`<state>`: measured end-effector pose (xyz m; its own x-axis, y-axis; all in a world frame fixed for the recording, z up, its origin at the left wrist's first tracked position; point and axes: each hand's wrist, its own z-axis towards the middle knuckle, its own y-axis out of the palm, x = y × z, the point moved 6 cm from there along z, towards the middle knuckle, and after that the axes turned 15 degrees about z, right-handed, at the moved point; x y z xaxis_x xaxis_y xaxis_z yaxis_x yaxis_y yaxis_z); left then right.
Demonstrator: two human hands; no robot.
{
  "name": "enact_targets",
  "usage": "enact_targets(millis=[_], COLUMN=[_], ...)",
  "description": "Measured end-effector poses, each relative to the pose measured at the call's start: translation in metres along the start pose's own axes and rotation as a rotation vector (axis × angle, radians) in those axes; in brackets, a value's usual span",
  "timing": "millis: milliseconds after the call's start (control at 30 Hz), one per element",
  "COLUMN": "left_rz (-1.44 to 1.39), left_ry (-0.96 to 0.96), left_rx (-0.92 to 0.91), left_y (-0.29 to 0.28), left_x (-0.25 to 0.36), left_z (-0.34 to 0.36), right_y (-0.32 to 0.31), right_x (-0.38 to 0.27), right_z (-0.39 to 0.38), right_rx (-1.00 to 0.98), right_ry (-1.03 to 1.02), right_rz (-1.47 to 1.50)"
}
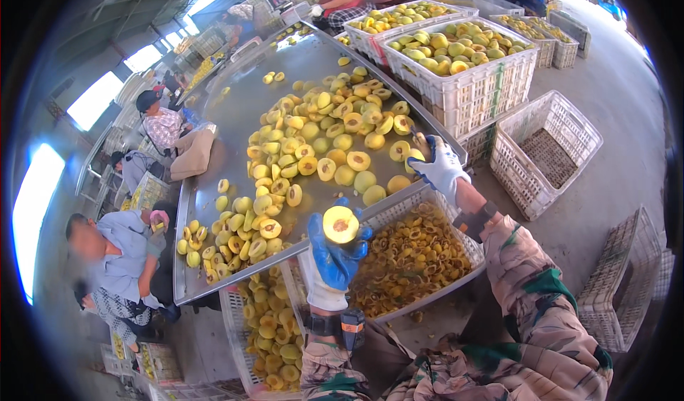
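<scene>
Camouflage sleeves (526, 276) of creased cloth lead to two gloved hands. Partly curled, the left hand (331, 262), in rubbery blue-coated knit, grips a round yellow fruit half (340, 224), its cut face toward the camera, by the near edge of the smooth metal table (246, 105). At the table's right side the right hand (442, 167) bends its fingers near glossy fruit pieces (358, 161); whether it pinches something brown, I cannot tell. Below, a plastic crate (431, 295) holds ragged brownish scraps (420, 251).
</scene>
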<state>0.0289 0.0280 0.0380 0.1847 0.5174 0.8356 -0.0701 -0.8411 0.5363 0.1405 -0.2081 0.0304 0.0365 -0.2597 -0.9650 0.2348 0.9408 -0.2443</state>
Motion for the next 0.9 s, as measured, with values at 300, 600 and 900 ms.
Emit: enact_targets(millis=[300,600,900], left_rz=[-0.130,0.117,0.180], left_ry=[0.029,0.196,0.182], left_rx=[0.098,0.205,0.315], left_y=[-0.002,0.017,0.019], left_x=[-0.023,-0.024,-0.025], left_z=[0.014,0.007,0.005], right_y=[0.050,0.054,0.061], right_x=[-0.022,-0.017,-0.015], right_z=[-0.148,-0.159,-0.164], right_rx=[-0.636,-0.490,-0.544], right_ry=[0.056,-0.035,0.044], right_rz=[0.207,0.142,0.032])
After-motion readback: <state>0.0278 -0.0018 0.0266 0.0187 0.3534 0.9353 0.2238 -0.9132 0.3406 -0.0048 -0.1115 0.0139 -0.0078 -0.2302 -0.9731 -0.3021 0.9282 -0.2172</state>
